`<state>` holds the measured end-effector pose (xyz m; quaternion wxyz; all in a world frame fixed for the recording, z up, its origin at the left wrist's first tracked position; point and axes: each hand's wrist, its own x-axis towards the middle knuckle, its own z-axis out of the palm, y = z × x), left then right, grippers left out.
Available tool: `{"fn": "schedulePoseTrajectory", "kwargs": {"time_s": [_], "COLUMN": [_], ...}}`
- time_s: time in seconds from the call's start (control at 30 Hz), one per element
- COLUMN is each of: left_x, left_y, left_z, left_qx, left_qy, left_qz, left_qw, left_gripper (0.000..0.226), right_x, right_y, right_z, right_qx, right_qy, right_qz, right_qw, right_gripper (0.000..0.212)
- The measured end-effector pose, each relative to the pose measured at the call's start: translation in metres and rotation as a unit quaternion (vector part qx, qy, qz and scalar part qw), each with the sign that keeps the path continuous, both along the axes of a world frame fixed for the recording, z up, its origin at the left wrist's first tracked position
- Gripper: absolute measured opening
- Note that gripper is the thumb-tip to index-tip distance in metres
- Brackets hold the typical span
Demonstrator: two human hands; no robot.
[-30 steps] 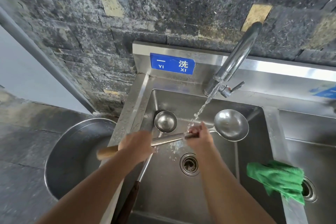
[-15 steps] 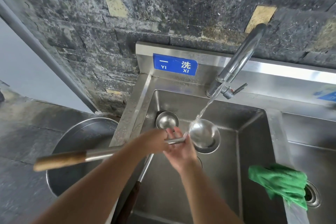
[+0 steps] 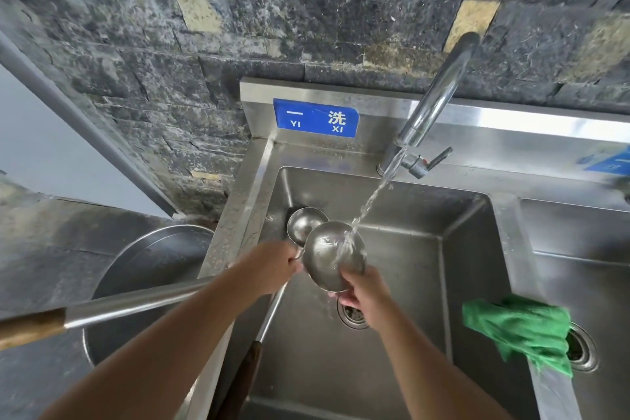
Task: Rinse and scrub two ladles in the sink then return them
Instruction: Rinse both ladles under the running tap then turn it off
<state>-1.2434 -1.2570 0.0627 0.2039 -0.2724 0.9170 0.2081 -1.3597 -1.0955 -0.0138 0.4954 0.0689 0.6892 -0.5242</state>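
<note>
The head camera looks down into a steel sink (image 3: 426,283) set against a dark stone wall (image 3: 306,10). The left hand (image 3: 272,266) has its fingers curled round the shaft of the held ladle (image 3: 327,252), gripping it just beside the bowl. The shaft runs out to the left over the sink's edge and ends in a pale wooden grip (image 3: 30,331) at the left edge of the view. The right hand (image 3: 361,290) holds the same bowl from its near side, fingers wrapped under it. The bowl sits above the middle of the left basin, tilted, and a stream of water (image 3: 371,201) from the tap (image 3: 433,102) lands in it.

The second ladle (image 3: 303,222) lies in the sink, its bowl in the far left corner, partly behind the held one. Its shaft slants toward the near edge and ends in a dark wooden handle (image 3: 238,382).

The drain (image 3: 351,317) shows just under the right hand. A green cloth (image 3: 521,327) hangs over the divider between the two basins. A blue label (image 3: 315,118) is stuck on the splashback, and a round metal tub (image 3: 153,269) stands left of the sink.
</note>
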Motion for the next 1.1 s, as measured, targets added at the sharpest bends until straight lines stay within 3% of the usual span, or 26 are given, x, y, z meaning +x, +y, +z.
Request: {"fn": "schedulePoseTrajectory", "kwargs": {"time_s": [0.1, 0.2, 0.27, 0.3, 0.37, 0.43, 0.53, 0.6, 0.63, 0.73, 0.8, 0.83, 0.9, 1.0, 1.1], "left_x": [0.004, 0.002, -0.004, -0.007, -0.012, -0.015, -0.01, -0.003, -0.001, 0.002, -0.002, -0.004, -0.01, -0.014, -0.011], "left_y": [0.004, 0.017, 0.026, 0.031, 0.036, 0.037, 0.035, 0.027, 0.02, 0.01, 0.015, 0.019, 0.028, 0.042, 0.047], "left_z": [0.004, 0.006, 0.005, 0.004, 0.004, 0.004, 0.005, 0.002, -0.001, -0.008, -0.01, -0.013, -0.02, -0.029, -0.03], "left_qx": [-0.061, -0.103, -0.116, -0.122, -0.143, -0.162, -0.145, -0.098, -0.07, 0.017, 0.054, 0.066, 0.081, 0.104, 0.095], "left_qy": [-0.021, -0.033, -0.027, -0.022, -0.009, -0.001, -0.003, 0.005, 0.015, 0.044, 0.058, 0.064, 0.073, 0.081, 0.08], "left_qz": [-0.048, -0.074, -0.089, -0.098, -0.113, -0.126, -0.118, -0.066, -0.033, 0.035, 0.069, 0.094, 0.142, 0.164, 0.165], "left_qw": [0.997, 0.991, 0.989, 0.987, 0.983, 0.979, 0.982, 0.993, 0.997, 0.998, 0.994, 0.991, 0.984, 0.978, 0.978], "left_gripper": [0.028, 0.03, 0.029, 0.028, 0.026, 0.027, 0.03, 0.026, 0.027, 0.034, 0.038, 0.041, 0.044, 0.028, 0.031], "right_x": [-0.036, -0.067, -0.073, -0.072, -0.062, -0.056, -0.061, -0.077, -0.083, -0.079, -0.052, -0.039, -0.005, 0.042, 0.055], "right_y": [0.007, -0.006, -0.025, -0.034, -0.046, -0.049, -0.044, -0.033, -0.027, -0.016, -0.015, -0.018, -0.027, -0.044, -0.049], "right_z": [0.02, 0.033, 0.043, 0.048, 0.059, 0.06, 0.05, 0.04, 0.034, 0.018, 0.012, 0.011, 0.001, -0.011, -0.013], "right_qx": [0.064, 0.127, 0.136, 0.129, 0.103, 0.071, 0.019, 0.046, 0.043, 0.025, 0.017, 0.003, -0.082, -0.168, -0.212], "right_qy": [0.158, 0.335, 0.421, 0.439, 0.452, 0.472, 0.526, 0.476, 0.455, 0.348, 0.232, 0.144, -0.061, -0.181, -0.297], "right_qz": [0.233, 0.433, 0.509, 0.525, 0.55, 0.531, 0.53, 0.529, 0.474, 0.221, 0.016, -0.097, -0.295, -0.306, -0.316], "right_qw": [0.957, 0.827, 0.738, 0.717, 0.694, 0.7, 0.665, 0.701, 0.753, 0.911, 0.972, 0.985, 0.95, 0.919, 0.875], "right_gripper": [0.01, 0.015, 0.014, 0.017, 0.032, 0.032, 0.028, 0.022, 0.016, 0.036, 0.032, 0.024, 0.018, 0.056, 0.039]}}
